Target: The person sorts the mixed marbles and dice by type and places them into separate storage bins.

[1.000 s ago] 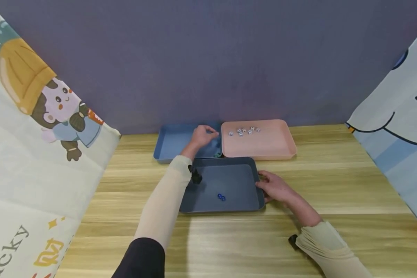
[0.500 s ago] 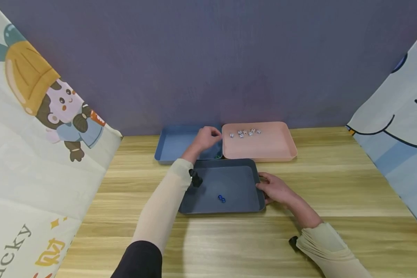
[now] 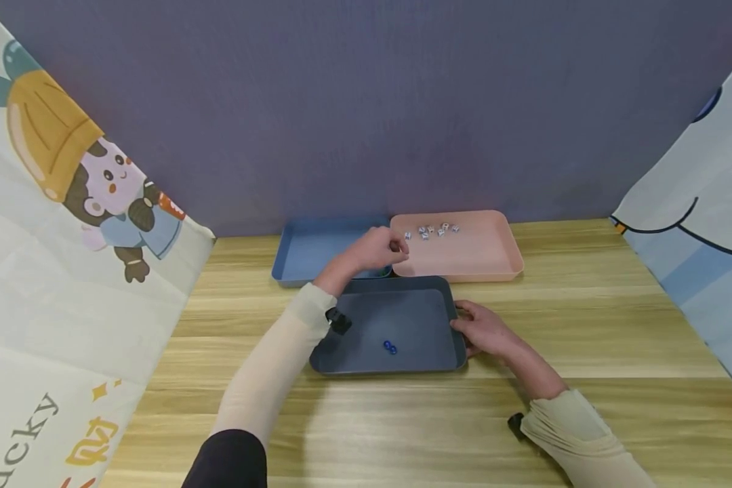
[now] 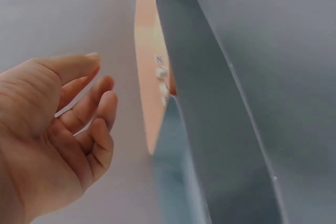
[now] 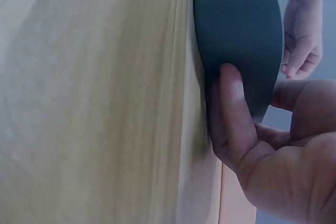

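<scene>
My left hand (image 3: 378, 249) is above the seam between the blue tray (image 3: 289, 271) and the pink tray (image 3: 488, 261). In the left wrist view its thumb and index fingertips come close together and the other fingers curl loosely; I cannot tell whether something small sits between the tips. My right hand (image 3: 484, 330) grips the right end of the dark grey tray (image 3: 415, 308), its fingers (image 5: 236, 98) against the outer wall. Two small shiny blue pieces (image 3: 390, 348) lie in that tray. Several white dice (image 3: 425, 236) lie toward the back of the pink one.
Small green pieces (image 3: 383, 272) show at the blue tray's front right corner, partly behind the left hand. All three trays stand on a wood-grain table (image 3: 585, 305). A dark wall (image 3: 366, 108) rises behind them, with printed cloths (image 3: 67, 291) at either side.
My left hand has moved right, from over the blue tray to the pink tray's left edge. The right hand keeps its grip on the dark grey tray; the dice and blue pieces have stayed put.
</scene>
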Tool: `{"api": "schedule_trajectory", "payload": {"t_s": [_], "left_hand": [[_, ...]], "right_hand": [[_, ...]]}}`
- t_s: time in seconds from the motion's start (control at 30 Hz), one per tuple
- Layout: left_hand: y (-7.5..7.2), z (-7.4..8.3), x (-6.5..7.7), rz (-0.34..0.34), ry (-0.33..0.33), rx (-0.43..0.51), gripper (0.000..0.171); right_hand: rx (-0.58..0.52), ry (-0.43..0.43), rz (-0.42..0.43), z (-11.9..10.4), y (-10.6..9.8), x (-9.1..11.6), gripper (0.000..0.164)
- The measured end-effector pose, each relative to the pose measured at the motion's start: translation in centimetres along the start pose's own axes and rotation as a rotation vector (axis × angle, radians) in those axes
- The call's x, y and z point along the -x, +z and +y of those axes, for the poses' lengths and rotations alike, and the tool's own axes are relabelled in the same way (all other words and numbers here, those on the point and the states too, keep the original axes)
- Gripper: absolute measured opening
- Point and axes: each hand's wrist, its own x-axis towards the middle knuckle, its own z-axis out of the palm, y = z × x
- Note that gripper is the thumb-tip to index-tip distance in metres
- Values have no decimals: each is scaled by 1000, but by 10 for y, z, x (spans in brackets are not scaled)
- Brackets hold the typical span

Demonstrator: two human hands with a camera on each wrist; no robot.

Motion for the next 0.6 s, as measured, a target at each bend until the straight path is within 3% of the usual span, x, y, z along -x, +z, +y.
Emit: {"api": "schedule_trajectory", "payload": {"t_s": [0.2, 0.47, 0.6], "left_hand": [[2, 18, 15, -150, 26, -54, 14], [12, 28, 33, -376, 45, -117, 21], [17, 32, 41, -457, 40, -170, 14]], "right_hand": [[13, 2, 20, 0, 4, 3, 56], [22, 3, 54, 0, 6, 5, 54], [15, 6, 57, -1, 6, 6, 54]]}}
